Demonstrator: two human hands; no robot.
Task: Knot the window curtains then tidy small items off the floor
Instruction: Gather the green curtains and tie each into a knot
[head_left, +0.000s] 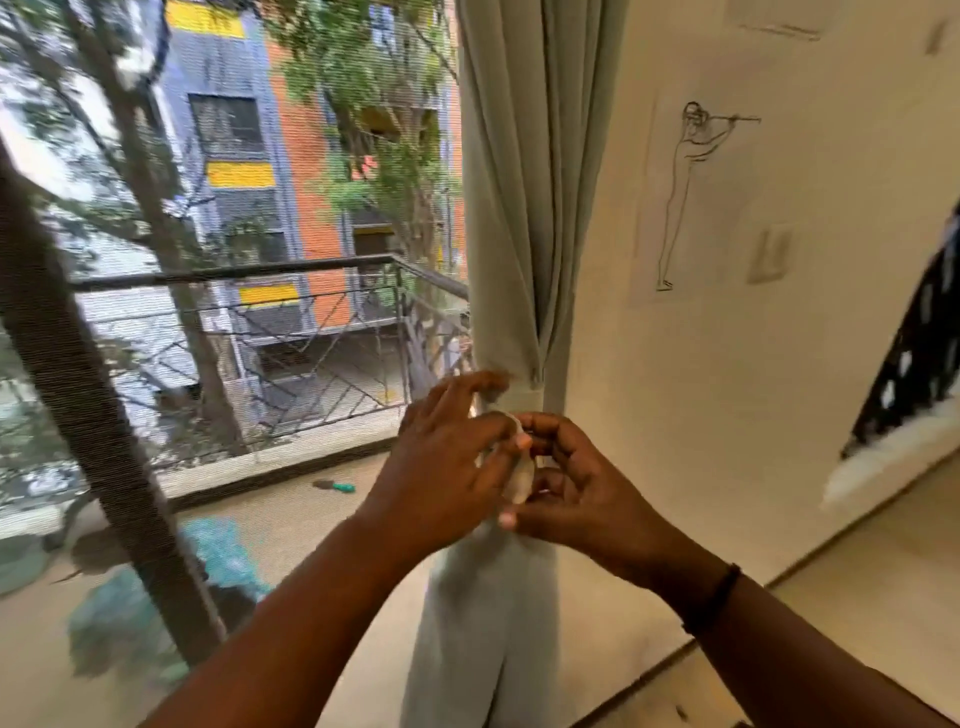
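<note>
We see one grey-green curtain (519, 208) hanging at the right edge of the window, just beside the cream wall (727, 364). It is gathered tight at mid-height and flares out again below toward the floor (883, 597).

Both hands meet at the gathered spot. Left hand (447, 467): fingers curled, thumb and fingers pinching a pale strip of cloth (519, 480) in front of the curtain; the upper fingers are blurred. Right hand (571, 488): fingers curled round the same strip from the other side, fingertips touching or nearly touching the left hand's. We cannot tell whether the strip is a tie-back or a bit of the curtain itself. A dark band (711, 605) sits on the right wrist.

On the wall we see a line drawing (685, 197) of a standing figure and a switch plate (771, 254). Through the window mesh: balcony railing (234, 275), a green-handled tool (335, 486) on the balcony floor, teal bundles (223, 551), trees, a grey and orange building (270, 130).
</note>
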